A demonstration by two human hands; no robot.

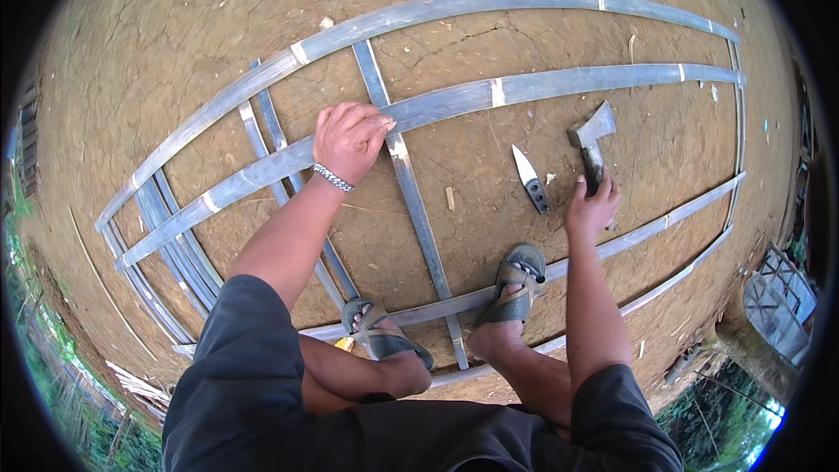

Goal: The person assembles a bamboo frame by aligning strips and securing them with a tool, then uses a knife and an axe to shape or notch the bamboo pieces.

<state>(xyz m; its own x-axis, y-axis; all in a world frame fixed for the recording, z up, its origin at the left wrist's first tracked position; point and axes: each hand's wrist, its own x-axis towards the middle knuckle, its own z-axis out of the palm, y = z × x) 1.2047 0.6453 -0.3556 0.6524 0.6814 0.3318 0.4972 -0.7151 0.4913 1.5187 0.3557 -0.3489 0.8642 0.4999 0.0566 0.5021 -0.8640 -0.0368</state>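
Observation:
My left hand (351,142) is closed over a long split bamboo slat (454,103), near where a bamboo crosspiece (418,210) meets it. A metal bracelet circles that wrist. On the right, my right hand (593,208) grips the dark handle of a hatchet (592,129), whose grey head points away from me. A small knife (530,179) with a pointed blade and dark handle lies on the dirt left of the hatchet. Another long slat (419,10) curves across the far side of the bamboo frame.
Several crosspieces (188,249) lie close together at the left. My sandalled feet (516,284) are by the near slats (594,249). Cracked bare earth (218,0) lies around the frame. A pale piece of equipment (778,306) stands at the right edge.

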